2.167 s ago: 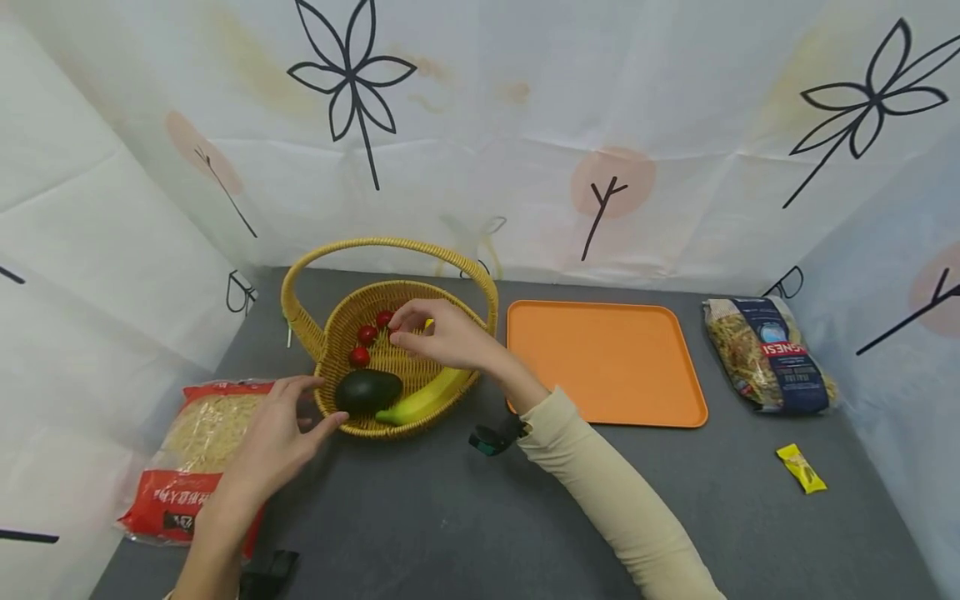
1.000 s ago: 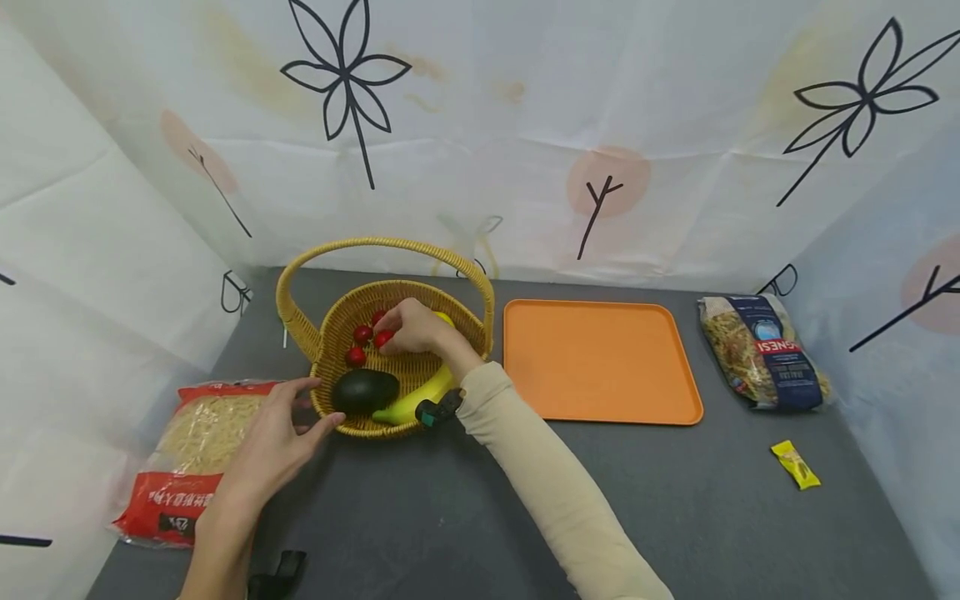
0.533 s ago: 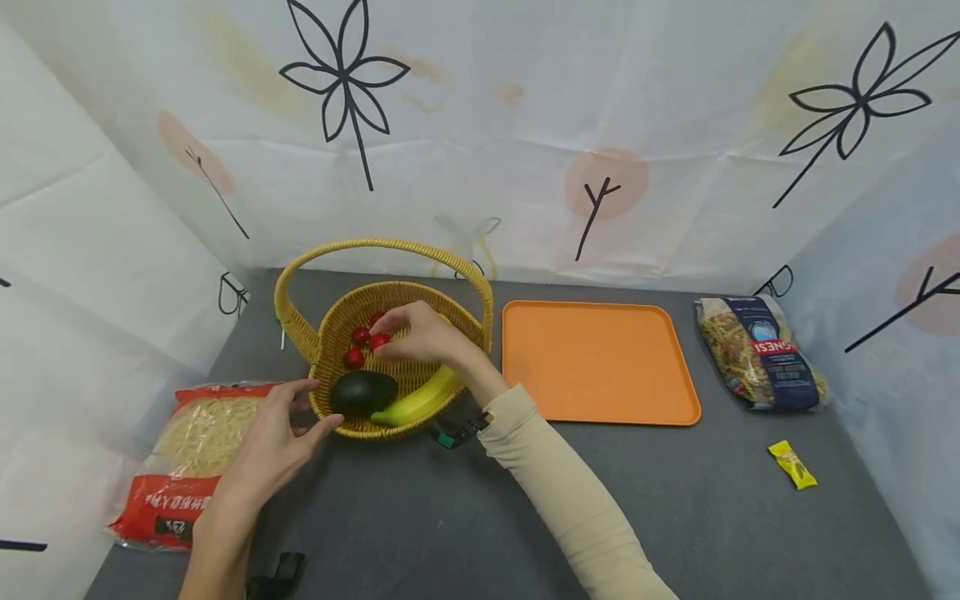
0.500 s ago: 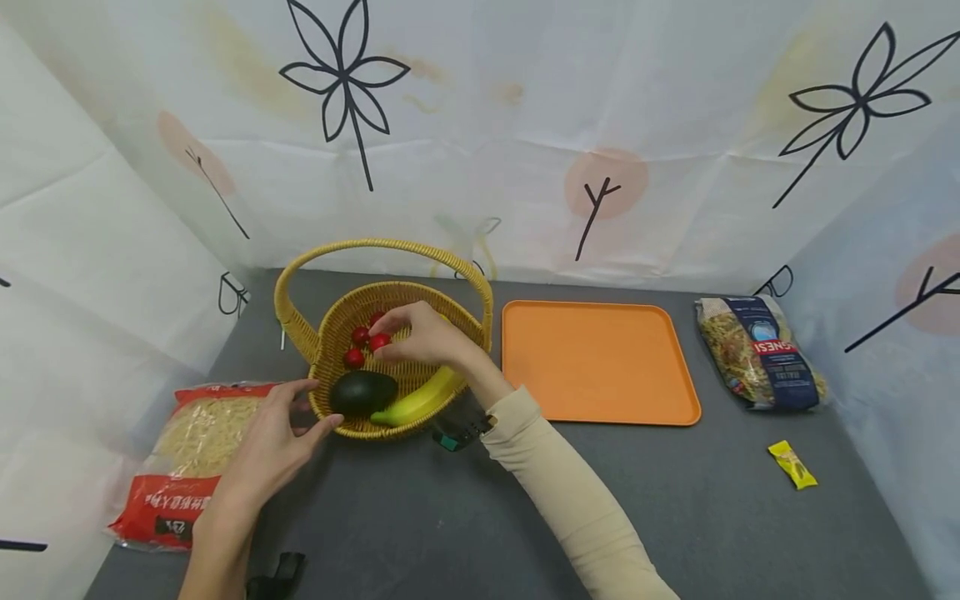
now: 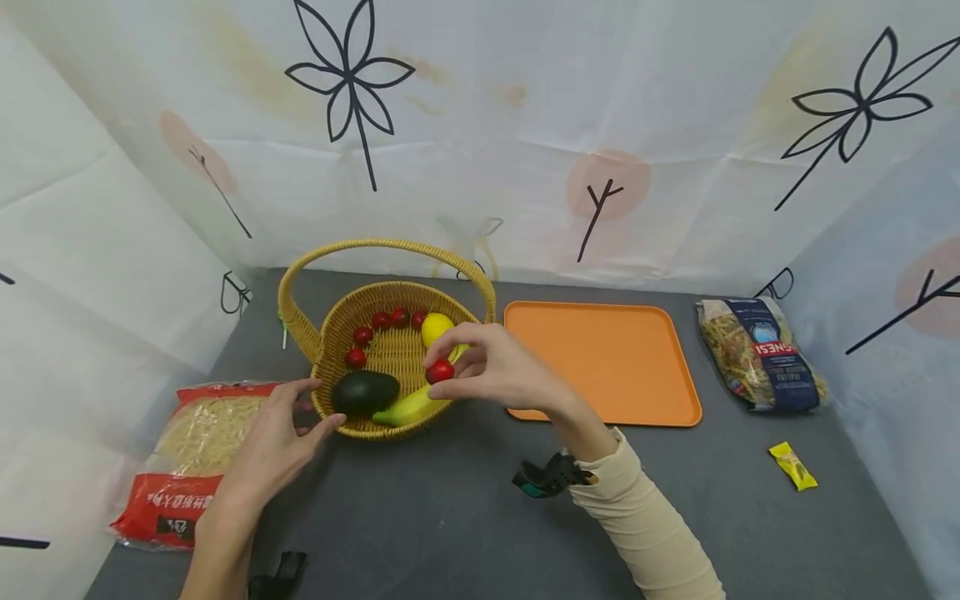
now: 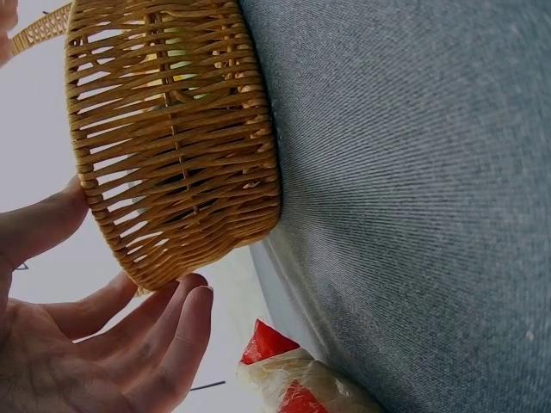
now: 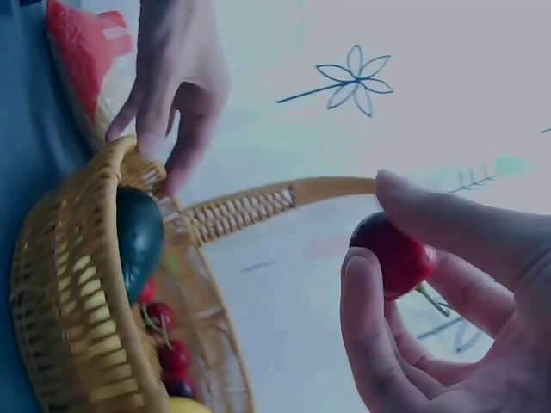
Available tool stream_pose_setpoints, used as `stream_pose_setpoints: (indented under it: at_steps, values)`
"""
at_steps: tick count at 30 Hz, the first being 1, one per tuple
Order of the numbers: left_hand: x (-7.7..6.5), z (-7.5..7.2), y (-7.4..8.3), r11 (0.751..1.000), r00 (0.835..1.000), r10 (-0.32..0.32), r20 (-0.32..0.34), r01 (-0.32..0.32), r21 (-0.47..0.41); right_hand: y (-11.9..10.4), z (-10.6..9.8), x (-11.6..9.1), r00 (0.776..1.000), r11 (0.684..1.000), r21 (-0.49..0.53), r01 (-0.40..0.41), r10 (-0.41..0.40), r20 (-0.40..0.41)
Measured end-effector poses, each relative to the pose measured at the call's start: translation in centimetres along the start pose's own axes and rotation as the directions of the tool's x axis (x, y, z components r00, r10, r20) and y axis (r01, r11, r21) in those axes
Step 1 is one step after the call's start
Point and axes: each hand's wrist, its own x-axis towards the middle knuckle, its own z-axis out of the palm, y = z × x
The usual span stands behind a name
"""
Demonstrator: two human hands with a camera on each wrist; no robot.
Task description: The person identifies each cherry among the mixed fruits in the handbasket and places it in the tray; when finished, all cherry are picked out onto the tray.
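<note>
My right hand (image 5: 513, 371) pinches a red cherry (image 5: 440, 372) between thumb and fingertips above the basket's right side; its green stem shows in the right wrist view. My left hand (image 5: 272, 442) holds the near-left rim of the yellow wicker basket (image 5: 491, 307), thumb and fingertips spread along the edge. The basket stands on the table with its arched handle up. Inside, several cherries (image 5: 363, 336) line the left and back wall. A dark green avocado (image 5: 365, 392) lies front left, a banana (image 5: 408, 408) front right, partly behind my right hand, and a lemon (image 5: 435, 328) back right.
An orange tray (image 5: 600, 358) lies right of the basket. Farther right are a pasta bag (image 5: 761, 354) and a small yellow packet (image 5: 792, 466). A red-and-clear noodle bag (image 5: 180, 467) sits under my left forearm. Patterned cloth (image 5: 480, 167) hangs behind and at both sides.
My right hand reached among the cherries at the back of the basket, took one and lifted it toward the right front. The left hand has stayed at the rim.
</note>
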Motion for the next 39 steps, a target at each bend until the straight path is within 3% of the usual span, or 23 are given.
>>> stream_pose_setpoints:
  at_steps: [6, 12, 16, 20, 27, 31, 39]
  values:
    - [0.0, 0.0, 0.0, 1.0, 1.0, 0.001, 0.001, -0.001, 0.004, 0.9, -3.3, -3.5, 1.0, 1.0, -0.023, -0.009, 0.01, 0.002]
    - [0.0, 0.0, 0.0, 1.0, 1.0, -0.001, 0.006, 0.001, -0.005, 4.2, -7.1, -5.2, 0.987, 0.993, -0.06, -0.103, 0.094, -0.13]
    - [0.0, 0.1, 0.1, 1.0, 1.0, 0.003, 0.006, -0.003, -0.009, 7.5, -8.5, -4.7, 0.96, 0.979, -0.081, -0.185, 0.163, -0.229]
    - [0.0, 0.0, 0.1, 1.0, 1.0, 0.009, 0.007, -0.009, -0.013, 10.3, -9.1, -3.3, 0.936, 0.965, -0.09, -0.248, 0.215, -0.278]
    - [0.0, 0.0, 0.0, 1.0, 1.0, 0.006, 0.011, -0.006, -0.012, 14.0, -9.9, -0.9, 0.921, 0.951, -0.134, -0.279, 0.226, -0.319]
    - [0.0, -0.1, 0.0, 1.0, 1.0, 0.008, 0.012, -0.008, -0.017, 15.3, -10.1, 0.0, 0.909, 0.943, -0.184, -0.278, 0.197, -0.367]
    - [-0.1, -0.1, 0.0, 1.0, 1.0, 0.002, 0.013, -0.002, -0.023, 15.7, -10.1, 0.9, 0.881, 0.913, -0.261, -0.314, 0.178, -0.439]
